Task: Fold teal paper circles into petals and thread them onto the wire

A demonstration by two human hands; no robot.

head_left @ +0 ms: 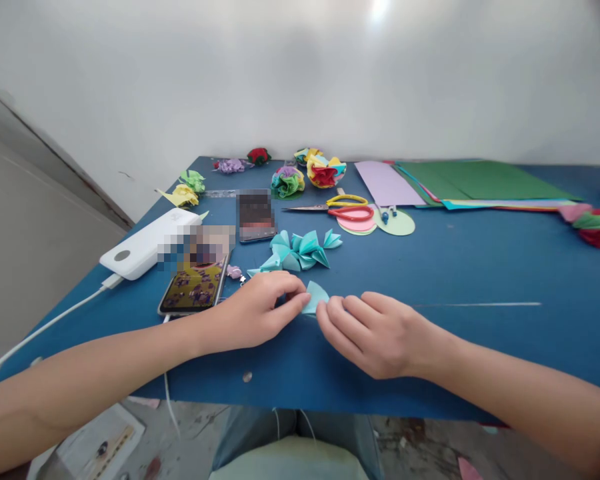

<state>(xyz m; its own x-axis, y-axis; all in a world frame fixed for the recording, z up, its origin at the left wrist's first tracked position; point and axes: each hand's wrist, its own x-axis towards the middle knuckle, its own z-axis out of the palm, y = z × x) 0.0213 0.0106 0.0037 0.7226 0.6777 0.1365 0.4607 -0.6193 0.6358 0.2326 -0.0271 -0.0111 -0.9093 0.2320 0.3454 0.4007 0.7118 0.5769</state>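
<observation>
A small folded teal paper piece point(315, 295) lies on the blue table point(480, 280) near its front edge. My left hand point(257, 310) pinches its left side with the fingertips. My right hand point(375, 330) presses its fingertips against the piece's right edge. Just behind the hands sits a cluster of several folded teal paper pieces point(300, 251).
A phone point(195, 285), a second phone point(255, 215) and a white power bank point(147, 243) with a cable lie at the left. Scissors point(343, 208), paper circles point(397, 223), coloured paper sheets point(470, 181) and several paper flowers point(324, 170) fill the back.
</observation>
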